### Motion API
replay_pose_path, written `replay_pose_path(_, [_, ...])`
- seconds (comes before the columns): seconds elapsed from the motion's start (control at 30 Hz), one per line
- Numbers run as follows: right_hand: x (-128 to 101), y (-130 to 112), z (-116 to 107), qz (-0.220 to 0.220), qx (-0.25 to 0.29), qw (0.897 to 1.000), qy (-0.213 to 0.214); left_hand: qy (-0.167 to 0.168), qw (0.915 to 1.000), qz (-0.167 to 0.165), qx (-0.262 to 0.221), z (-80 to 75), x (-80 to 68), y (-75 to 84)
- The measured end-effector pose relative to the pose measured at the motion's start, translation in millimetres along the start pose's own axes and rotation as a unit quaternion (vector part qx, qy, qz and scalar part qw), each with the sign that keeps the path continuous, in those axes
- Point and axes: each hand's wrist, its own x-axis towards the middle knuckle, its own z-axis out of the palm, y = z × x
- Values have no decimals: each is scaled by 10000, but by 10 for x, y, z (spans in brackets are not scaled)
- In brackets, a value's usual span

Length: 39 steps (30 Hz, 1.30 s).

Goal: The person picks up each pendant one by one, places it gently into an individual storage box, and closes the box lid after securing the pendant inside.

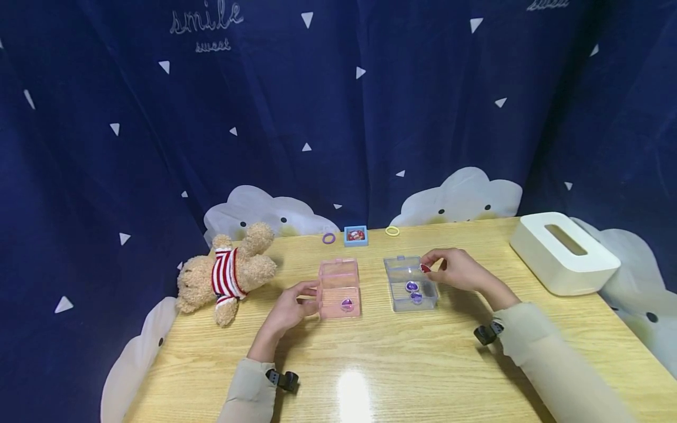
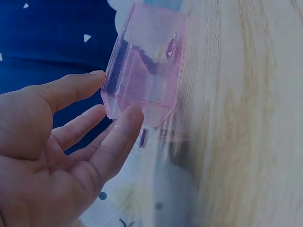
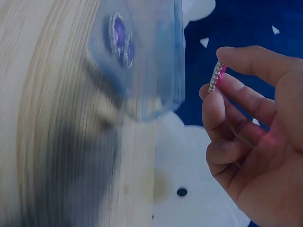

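My right hand (image 1: pixel 458 269) pinches a red gem with a silver beaded edge (image 3: pixel 217 76) between thumb and fingertips. It is held beside and above the clear bluish box (image 1: pixel 415 302), whose lid stands open. Inside that box lie two purple gems, one oval (image 1: pixel 412 286) and one partly behind it (image 3: pixel 130 53). On the left, an open pink transparent box (image 1: pixel 330 310) holds one magenta-purple gem (image 1: pixel 347 305). My left hand (image 1: pixel 288 308) has its fingers mostly straight, with the fingertips right at the pink box's left side.
A teddy bear (image 1: pixel 228 276) in a striped shirt lies at the left. Along the back edge are a purple ring (image 1: pixel 328 238), a small blue-framed box (image 1: pixel 355 244) and a yellow ring (image 1: pixel 392 231). A white tissue box (image 1: pixel 550 267) stands at the right.
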Motion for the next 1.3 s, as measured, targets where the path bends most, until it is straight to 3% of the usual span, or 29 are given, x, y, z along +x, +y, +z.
replay_pose_path(0.33, [211, -322, 242, -385, 114, 9991, -164, 12, 10000, -27, 73, 21, -4, 12])
replay_pose_path(0.6, [360, -556, 436, -527, 122, 9980, -329, -229, 9997, -27, -41, -8, -158, 301])
replay_pose_path(0.73, [426, -674, 525, -666, 27, 9968, -438, -265, 9996, 13, -35, -18, -195, 351])
replay_pose_path(0.87, [476, -777, 610, -880, 92, 9947, -519, -238, 9997, -10, -8, 0, -152, 276])
replay_pose_path(1.07, [535, -896, 766, -1120, 264, 9914, -617, -106, 9999, 75, 73, 20, -30, 36])
replay_pose_path(1.3, [629, -1026, 944, -1212, 169, 9893, -791, -56, 10000, 30, 3, 5, -11, -6])
